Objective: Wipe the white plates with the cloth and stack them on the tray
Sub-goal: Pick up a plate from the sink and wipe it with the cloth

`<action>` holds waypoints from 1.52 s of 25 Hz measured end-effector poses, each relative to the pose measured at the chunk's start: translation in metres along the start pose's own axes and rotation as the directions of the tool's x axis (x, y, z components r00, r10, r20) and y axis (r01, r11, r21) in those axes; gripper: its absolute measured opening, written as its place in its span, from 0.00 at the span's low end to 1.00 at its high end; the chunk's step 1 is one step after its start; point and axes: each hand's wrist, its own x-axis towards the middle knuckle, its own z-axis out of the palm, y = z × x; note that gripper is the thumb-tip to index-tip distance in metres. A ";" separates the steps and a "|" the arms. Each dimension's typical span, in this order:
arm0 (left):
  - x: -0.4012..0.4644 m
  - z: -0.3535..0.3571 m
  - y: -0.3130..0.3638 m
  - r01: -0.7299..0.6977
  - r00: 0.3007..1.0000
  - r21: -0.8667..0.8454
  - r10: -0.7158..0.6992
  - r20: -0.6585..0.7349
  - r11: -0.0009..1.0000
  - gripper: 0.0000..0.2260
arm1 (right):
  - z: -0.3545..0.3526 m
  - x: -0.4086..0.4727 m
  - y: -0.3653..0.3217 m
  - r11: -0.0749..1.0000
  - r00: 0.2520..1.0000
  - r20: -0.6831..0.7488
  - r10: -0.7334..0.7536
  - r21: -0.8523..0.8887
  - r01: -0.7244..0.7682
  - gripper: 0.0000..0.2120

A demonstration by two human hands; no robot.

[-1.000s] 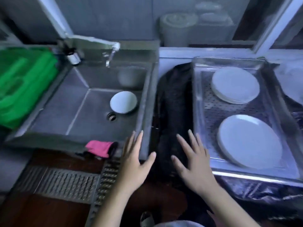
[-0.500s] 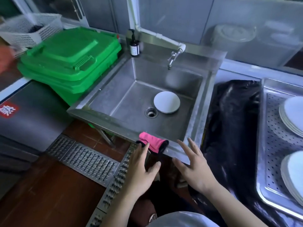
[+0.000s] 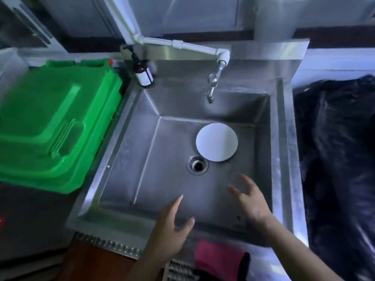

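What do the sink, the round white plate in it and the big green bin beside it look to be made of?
Sink: brushed stainless steel by the look, grey with soft streaky reflections and folded corners.
White plate: smooth and matte white, perhaps ceramic or melamine; the picture cannot settle which.
Green bin: moulded plastic, uniformly bright, with ribs and rounded edges.

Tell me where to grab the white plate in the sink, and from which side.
Probably the near-right rim of the white plate. It lies flat on the sink floor, so a fingertip must get under the edge. The open right hand is nearest; the drain crowds the near-left edge.
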 end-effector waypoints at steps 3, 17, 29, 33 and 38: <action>0.088 -0.014 0.003 0.033 0.998 -0.042 -0.030 0.057 0.999 0.16 | 0.003 0.077 -0.004 0.989 0.987 -0.061 0.147 0.008 -0.147 0.24; 0.433 0.039 0.015 0.332 0.935 -0.249 -0.282 0.216 0.910 0.23 | 0.036 0.302 -0.009 0.750 0.789 -0.114 0.604 0.417 -0.514 0.20; 0.428 0.030 0.020 0.317 0.936 -0.363 -0.226 0.271 0.876 0.20 | 0.046 0.291 -0.013 0.609 0.722 -0.171 0.671 0.682 -0.404 0.17; 0.381 -0.011 0.041 0.242 0.954 -0.446 -0.127 0.272 0.862 0.16 | 0.047 0.245 -0.031 0.598 0.757 -0.183 0.627 0.736 -0.317 0.07; 0.297 -0.073 0.051 0.105 0.947 -0.475 0.059 0.316 0.874 0.20 | 0.047 0.148 -0.054 0.561 0.800 -0.173 0.575 0.795 -0.231 0.10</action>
